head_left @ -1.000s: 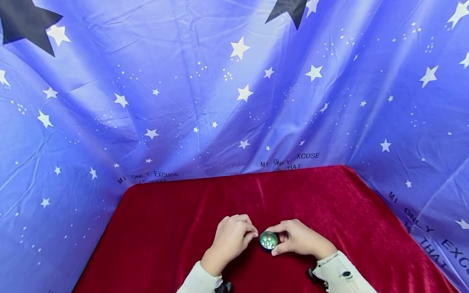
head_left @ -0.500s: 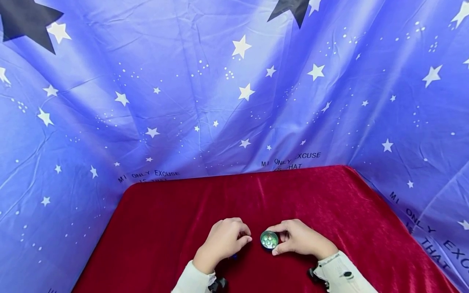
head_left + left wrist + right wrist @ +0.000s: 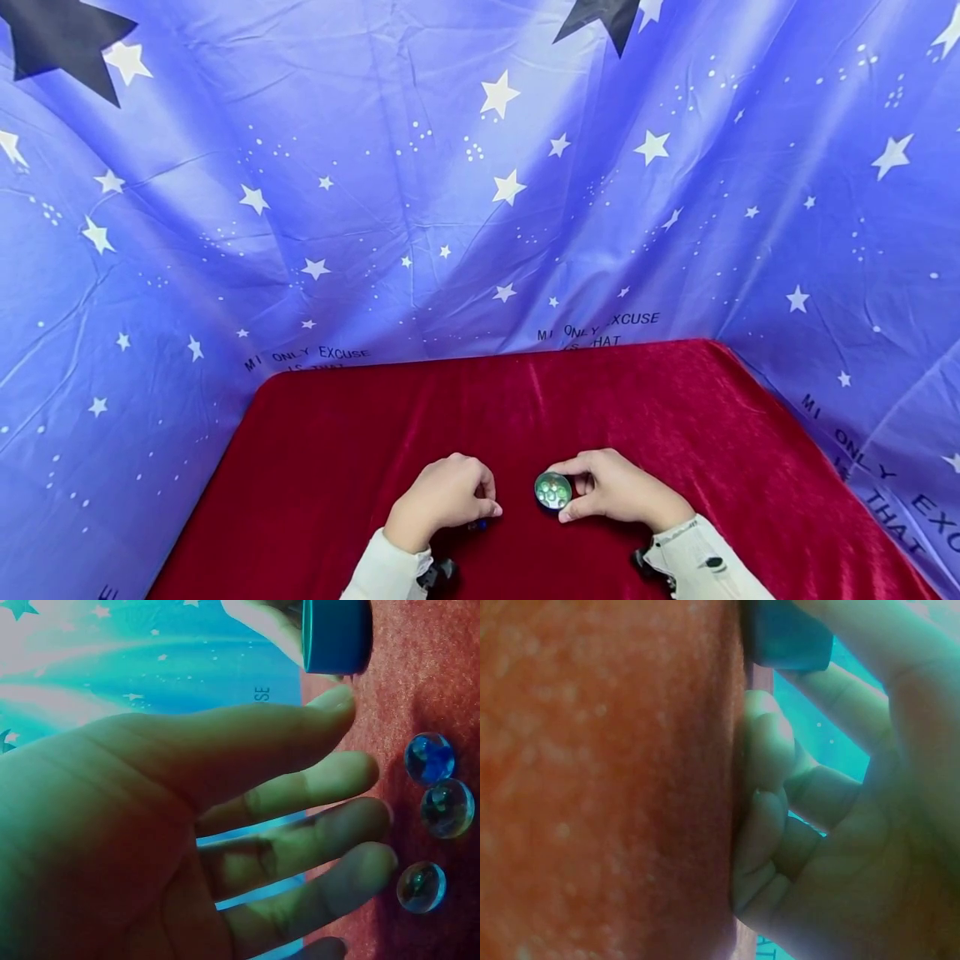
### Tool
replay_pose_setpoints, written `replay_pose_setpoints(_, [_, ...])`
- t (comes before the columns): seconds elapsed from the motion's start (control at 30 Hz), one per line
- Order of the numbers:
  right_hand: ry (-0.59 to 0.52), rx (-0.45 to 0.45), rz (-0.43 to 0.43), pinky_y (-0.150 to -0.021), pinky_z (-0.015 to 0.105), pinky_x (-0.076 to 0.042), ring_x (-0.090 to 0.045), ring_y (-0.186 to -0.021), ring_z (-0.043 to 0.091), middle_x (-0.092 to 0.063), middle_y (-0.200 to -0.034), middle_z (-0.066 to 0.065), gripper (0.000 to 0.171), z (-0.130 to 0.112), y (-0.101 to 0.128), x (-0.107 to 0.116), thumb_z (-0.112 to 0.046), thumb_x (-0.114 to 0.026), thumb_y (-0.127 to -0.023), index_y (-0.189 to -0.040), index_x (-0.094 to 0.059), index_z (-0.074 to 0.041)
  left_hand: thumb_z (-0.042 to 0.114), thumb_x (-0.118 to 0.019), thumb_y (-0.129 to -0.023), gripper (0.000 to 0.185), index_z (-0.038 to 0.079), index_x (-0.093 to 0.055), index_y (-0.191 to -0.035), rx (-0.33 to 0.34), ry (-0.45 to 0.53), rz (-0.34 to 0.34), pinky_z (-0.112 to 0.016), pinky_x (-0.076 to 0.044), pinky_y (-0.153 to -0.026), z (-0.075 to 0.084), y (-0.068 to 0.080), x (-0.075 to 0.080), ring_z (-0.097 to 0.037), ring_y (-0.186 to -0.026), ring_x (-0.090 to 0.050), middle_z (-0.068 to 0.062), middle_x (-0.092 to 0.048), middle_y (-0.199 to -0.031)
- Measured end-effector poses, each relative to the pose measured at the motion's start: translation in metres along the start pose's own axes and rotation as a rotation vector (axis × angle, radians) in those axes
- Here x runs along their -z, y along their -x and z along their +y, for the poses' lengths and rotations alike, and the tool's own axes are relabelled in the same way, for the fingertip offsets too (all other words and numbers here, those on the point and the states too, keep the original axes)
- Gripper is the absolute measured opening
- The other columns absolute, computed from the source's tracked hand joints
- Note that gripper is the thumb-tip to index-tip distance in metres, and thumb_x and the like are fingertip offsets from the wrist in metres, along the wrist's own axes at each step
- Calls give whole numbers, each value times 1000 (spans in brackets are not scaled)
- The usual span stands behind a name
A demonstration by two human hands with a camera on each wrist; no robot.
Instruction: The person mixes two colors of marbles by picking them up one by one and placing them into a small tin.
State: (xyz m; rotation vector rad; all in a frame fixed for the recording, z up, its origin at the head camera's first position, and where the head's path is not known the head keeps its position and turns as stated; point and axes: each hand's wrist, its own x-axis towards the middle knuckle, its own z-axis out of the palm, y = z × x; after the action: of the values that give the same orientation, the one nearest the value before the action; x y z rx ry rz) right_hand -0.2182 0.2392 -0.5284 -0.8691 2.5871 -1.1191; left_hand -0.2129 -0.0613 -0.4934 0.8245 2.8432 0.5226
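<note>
Several marbles already lie inside the small round blue cup (image 3: 552, 491) in the head view, which suggests the gathering is partly done; the cup stands on the red worktop (image 3: 637, 392) near its front edge, between the two hands. The right hand (image 3: 615, 487) pinches the cup from the right, thumb and forefinger curled round its rim. The left hand (image 3: 442, 496) hangs just left of it, apart from the cup, knuckles up and fingers loosely bent, with a speck of blue showing under its fingertips. The worktop is draped in red velvet, and a blue cloth (image 3: 420, 192) printed with white stars and lines of lettering hangs behind and round both sides like a tent. From the left wrist, three loose marbles (image 3: 429, 758) (image 3: 447, 808) (image 3: 421, 886) lie on the velvet just beyond the fingers (image 3: 330, 780) of the left hand, which are nearly straight, spread and holding nothing; none of them clearly touches a marble. The cup's blue wall shows at the top of that view, near the thumb tip, with the other hand behind it. By this view at least three marbles are left to pick up, so the work looks well under way but not finished. From the right wrist, the lower fingers (image 3: 769, 750) are curled against the velvet, while the thumb and a finger reach up to grip the cup's blue side at the top edge; the cup's inside is hidden from here.
</note>
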Motion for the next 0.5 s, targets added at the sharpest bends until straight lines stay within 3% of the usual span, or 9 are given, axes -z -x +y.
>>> replay_pose_setpoints(0.3, [13, 9, 5, -61, 22, -49, -53, -67, 3, -61, -76, -2, 47, 0, 0, 0, -41, -91, -76, -120, -75, -34, 33, -97, -64, 34, 31, -63, -64, -6, 13, -92, -22, -44, -58, -2, 4, -2, 2, -58, -51, 23, -55, -57])
replay_pose_setpoints(0.5, [7, 10, 6, -61, 22, -49, -53, -67, 3, -60, -76, -4, 47, -1, 1, 0, -40, -91, -76, -120, -76, -33, 23, -97, -63, 36, 29, -62, -63, -14, 10, -114, -21, -44, -59, -1, 4, -3, 1, -59, -50, 20, -54, -58])
